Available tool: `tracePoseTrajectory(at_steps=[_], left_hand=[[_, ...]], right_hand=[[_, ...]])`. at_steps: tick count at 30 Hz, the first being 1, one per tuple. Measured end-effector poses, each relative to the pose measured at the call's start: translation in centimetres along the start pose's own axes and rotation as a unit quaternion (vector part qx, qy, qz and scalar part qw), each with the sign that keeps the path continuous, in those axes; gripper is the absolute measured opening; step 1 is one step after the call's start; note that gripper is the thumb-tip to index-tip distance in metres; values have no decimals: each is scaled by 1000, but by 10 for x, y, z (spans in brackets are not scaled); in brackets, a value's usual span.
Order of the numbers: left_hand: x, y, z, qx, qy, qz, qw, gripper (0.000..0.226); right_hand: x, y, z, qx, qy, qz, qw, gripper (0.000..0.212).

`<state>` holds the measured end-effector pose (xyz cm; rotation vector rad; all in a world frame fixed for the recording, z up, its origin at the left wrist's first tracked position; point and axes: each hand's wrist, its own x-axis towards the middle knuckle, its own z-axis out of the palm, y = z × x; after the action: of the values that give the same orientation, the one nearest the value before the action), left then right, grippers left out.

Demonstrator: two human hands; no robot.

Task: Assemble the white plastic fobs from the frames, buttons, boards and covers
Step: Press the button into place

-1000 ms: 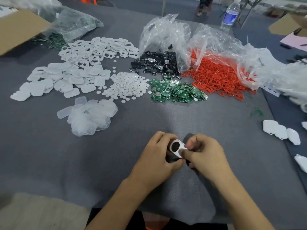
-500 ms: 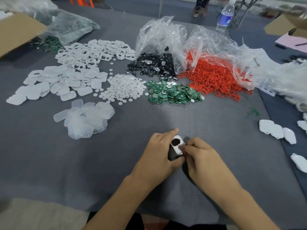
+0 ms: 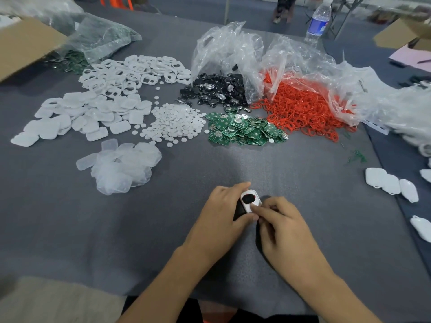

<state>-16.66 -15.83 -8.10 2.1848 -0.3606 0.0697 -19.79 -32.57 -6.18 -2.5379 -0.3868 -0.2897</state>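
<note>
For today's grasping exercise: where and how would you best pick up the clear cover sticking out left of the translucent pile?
Probably pinch the clear cover across its long edges from above-left: it lies flat, that end clear of the pile.

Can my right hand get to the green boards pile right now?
Probably yes: only bare grey mat lies between the right hand and the green boards. But its fingers are busy on the white fob the left hand grips.

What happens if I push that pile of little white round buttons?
They'd probably scatter easily: the white buttons are small, flat discs lying loose, with strays already around the heap. They look light. Being flat, they'd likely slide on the grey table rather than roll far.
</note>
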Motion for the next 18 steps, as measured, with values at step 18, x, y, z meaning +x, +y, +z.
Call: tracePoseTrajectory(at_steps=[18], left_hand=[[-3,2,-1,18,-27,8,999,64]], right_hand=[[-9,11,13,7,48,-7,999,35]])
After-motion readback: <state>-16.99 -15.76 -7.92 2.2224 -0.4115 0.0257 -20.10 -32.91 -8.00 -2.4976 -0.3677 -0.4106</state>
